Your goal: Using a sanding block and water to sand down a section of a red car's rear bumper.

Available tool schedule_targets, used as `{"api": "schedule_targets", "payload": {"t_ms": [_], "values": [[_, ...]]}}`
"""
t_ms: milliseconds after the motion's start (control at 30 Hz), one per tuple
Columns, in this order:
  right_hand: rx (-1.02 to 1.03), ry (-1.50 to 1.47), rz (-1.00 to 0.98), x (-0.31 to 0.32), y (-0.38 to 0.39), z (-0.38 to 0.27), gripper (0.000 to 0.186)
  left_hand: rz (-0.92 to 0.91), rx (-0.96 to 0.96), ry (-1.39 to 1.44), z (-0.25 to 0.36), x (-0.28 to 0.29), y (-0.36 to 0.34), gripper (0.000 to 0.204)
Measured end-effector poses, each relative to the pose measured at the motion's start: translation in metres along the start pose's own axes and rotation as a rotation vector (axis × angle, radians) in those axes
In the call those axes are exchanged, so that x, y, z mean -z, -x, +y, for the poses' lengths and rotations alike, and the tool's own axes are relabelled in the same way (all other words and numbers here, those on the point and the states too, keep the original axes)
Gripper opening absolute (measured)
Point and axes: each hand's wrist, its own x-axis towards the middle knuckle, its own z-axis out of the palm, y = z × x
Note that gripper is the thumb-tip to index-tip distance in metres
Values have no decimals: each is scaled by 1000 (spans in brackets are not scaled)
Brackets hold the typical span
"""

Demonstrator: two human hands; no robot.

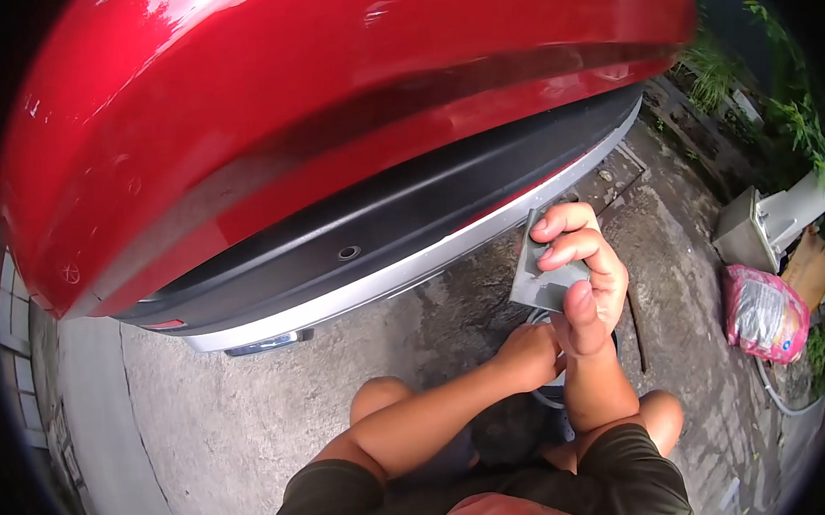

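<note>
My right hand (586, 273) is raised in front of the car's bumper. It pinches a small dark grey sheet of sandpaper (541, 287) between thumb and fingers; the sheet looks wet and slightly bent. Lower down, my left hand (527, 356) is closed beside my right wrist, its fingertips hidden behind that wrist, so what it grips does not show. Under both hands stands a bucket (548, 399), mostly covered by my arms. The rear of a red car (332, 104) fills the upper part, with a black bumper (401, 216) and a silver lower strip (386, 284).
A pink and silver bag (767, 316) lies on the right, beside a grey box-shaped piece (747, 229) and a grey hose (786, 410). Plants (793, 121) grow along the right edge. A thin rod (637, 329) lies on the concrete ground (226, 413).
</note>
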Motion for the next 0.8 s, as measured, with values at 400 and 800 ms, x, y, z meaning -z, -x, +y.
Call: {"api": "schedule_targets", "payload": {"t_ms": [400, 800], "values": [[-185, -575, 286, -37, -42, 16, 42, -107, 58, 154, -25, -31, 10, 34], [-275, -217, 449, -59, -81, -4, 22, -188, 46, 308, -32, -32, 20, 42]]}}
